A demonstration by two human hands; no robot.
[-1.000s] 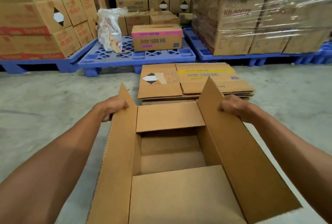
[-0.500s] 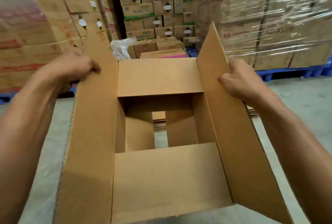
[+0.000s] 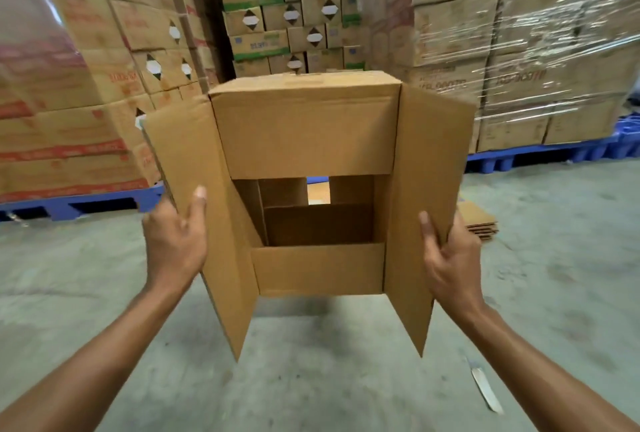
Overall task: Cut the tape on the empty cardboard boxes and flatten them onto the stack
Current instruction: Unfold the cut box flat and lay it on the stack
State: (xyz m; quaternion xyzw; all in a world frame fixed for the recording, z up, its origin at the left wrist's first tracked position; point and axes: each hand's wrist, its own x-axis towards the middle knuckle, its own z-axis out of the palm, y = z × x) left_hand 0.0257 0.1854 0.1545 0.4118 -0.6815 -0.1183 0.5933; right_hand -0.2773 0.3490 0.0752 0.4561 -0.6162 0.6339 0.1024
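Open box lifted off the floor, both ends now untaped.

Pallet loads of wrapped cartons (image 3: pixel 519 61) fill the background above the concrete floor (image 3: pixel 86 276). The cardboard box (image 3: pixel 304 134), resting low a second ago, is now raised to chest height with its open end facing the camera; daylight shows through the far flaps, so I judge the tape is cut and folding flat comes next. The left hand (image 3: pixel 175 241) and right hand (image 3: pixel 450 258) reach forward, arms extended, fingers closed on the 2 side flaps, thumbs on the inner faces. The flattened stack (image 3: pixel 479 220) peeks out behind the right flap. A knife (image 3: pixel 483 385) lies on the floor.
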